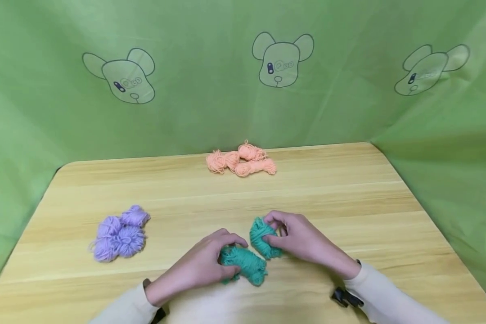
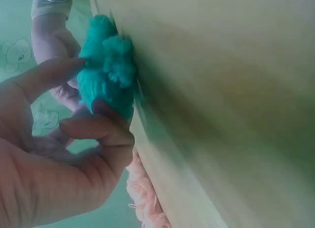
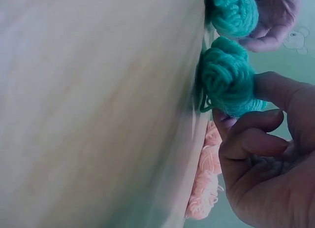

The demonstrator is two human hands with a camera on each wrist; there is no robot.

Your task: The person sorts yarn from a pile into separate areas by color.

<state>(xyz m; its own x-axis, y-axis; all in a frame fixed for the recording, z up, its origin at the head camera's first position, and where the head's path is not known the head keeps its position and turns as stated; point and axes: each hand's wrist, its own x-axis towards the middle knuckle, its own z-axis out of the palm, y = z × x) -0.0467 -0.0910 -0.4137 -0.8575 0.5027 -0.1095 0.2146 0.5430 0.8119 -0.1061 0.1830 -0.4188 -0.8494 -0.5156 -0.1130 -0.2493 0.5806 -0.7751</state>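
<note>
Two teal-green yarn skeins lie at the front middle of the table, close together. My left hand (image 1: pixel 206 262) holds the nearer green skein (image 1: pixel 249 264) between thumb and fingers; a bit of green yarn also shows below the thumb. From the other side, my right hand (image 1: pixel 301 236) pinches the second green skein (image 1: pixel 262 239), which is turned at an angle to the first. In the left wrist view, thumb and fingertips press on the green skein (image 2: pixel 103 70). The right wrist view shows the coiled end of the other skein (image 3: pixel 226 78) between thumb and fingers.
Several purple yarn skeins (image 1: pixel 121 236) sit bunched on the left of the wooden table (image 1: pixel 328 184). Peach yarn skeins (image 1: pixel 243 161) lie together at the back edge. A green curtain (image 1: pixel 210 90) with printed bear heads hangs behind and at both sides.
</note>
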